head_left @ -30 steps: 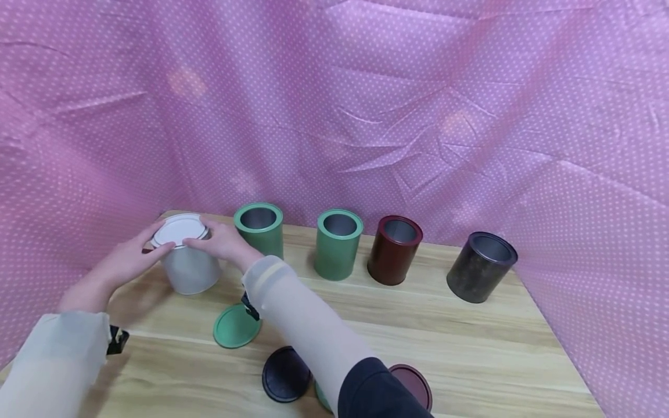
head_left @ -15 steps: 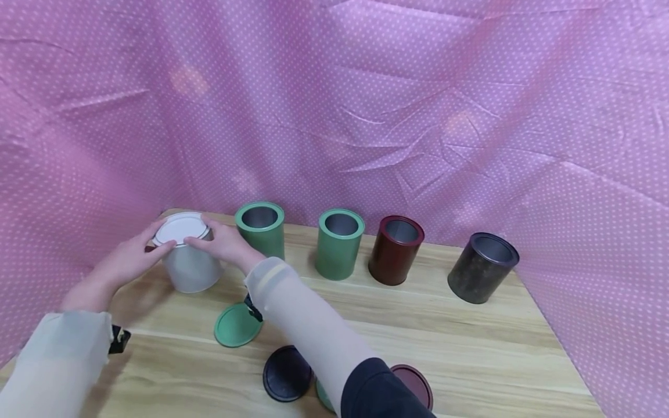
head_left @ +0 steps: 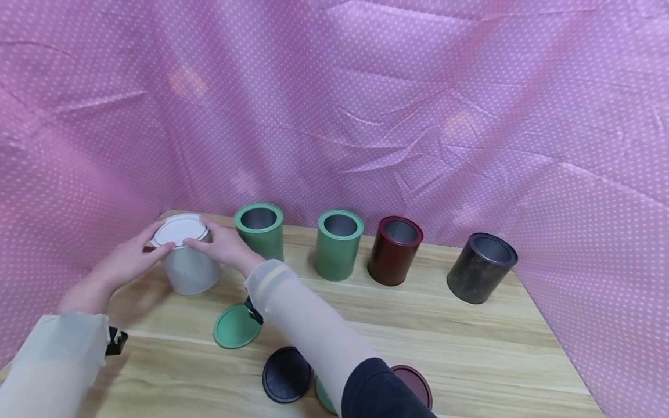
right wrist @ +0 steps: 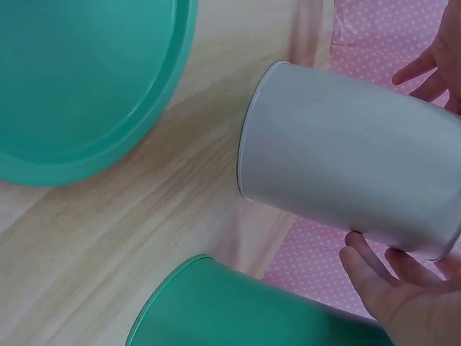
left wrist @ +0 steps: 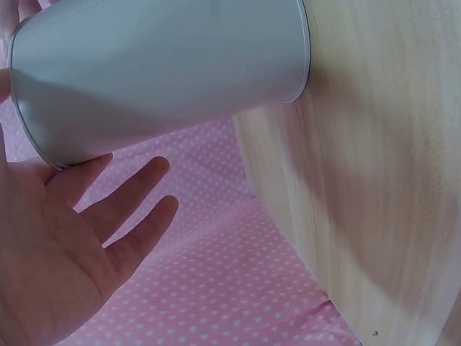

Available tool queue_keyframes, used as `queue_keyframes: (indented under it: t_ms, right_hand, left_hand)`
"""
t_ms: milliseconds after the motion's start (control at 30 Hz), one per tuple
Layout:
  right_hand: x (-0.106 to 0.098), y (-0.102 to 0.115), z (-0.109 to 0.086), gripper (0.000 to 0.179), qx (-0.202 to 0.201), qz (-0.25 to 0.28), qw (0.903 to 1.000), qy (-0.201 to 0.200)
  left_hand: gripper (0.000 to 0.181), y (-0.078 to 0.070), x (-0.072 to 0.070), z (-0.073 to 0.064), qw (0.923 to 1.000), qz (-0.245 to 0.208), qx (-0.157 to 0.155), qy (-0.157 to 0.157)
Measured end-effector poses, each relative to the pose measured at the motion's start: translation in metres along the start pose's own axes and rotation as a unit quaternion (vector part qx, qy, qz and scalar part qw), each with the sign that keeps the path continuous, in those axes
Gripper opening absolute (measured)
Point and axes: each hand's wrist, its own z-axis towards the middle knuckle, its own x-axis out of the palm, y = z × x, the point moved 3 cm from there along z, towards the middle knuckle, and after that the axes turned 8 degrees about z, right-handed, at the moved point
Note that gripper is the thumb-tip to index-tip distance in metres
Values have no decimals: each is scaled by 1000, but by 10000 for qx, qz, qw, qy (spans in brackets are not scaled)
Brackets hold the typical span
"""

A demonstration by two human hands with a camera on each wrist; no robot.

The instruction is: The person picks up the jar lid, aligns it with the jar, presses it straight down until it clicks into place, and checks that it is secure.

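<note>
A white can [head_left: 192, 273] stands upright at the table's back left, with a white lid [head_left: 180, 230] on top. My left hand [head_left: 122, 261] holds the lid's left side, thumb at the near edge and index finger farther round. On the opposite side my right hand [head_left: 225, 241] grips the rim in the same way, the two thumbs close together. In the left wrist view, the left hand's outer fingers [left wrist: 133, 238] stick out off the can wall. From the right wrist, the right hand's fingertips [right wrist: 360, 263] lie along the side of the can near its rim.
Two lidless green cans [head_left: 272, 244] [head_left: 337, 258], a dark red can [head_left: 393, 261] and a black can [head_left: 473, 276] line the back. Nearer lie a green lid [head_left: 237, 326], a black lid [head_left: 286, 375], a dark red lid [head_left: 413, 384] and another green lid [head_left: 324, 397], partly under my right forearm. Pink dotted cloth surrounds the table.
</note>
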Motion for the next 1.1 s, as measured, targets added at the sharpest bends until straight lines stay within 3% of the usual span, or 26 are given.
queue_keyframes:
  t_ms: [467, 800, 1100]
  right_hand:
    - [0, 2, -2, 70, 44, 43, 10000, 78]
    - [1, 3, -6, 73, -172, 323, 9988, 321]
    - [-5, 4, -12, 77, -534, 304, 9972, 430]
  left_hand:
    - [84, -2, -3, -4, 9996, -269, -83, 40]
    - [83, 0, -1, -7, 9967, -220, 407, -664]
    - [82, -5, -3, -15, 9939, -102, 509, -974]
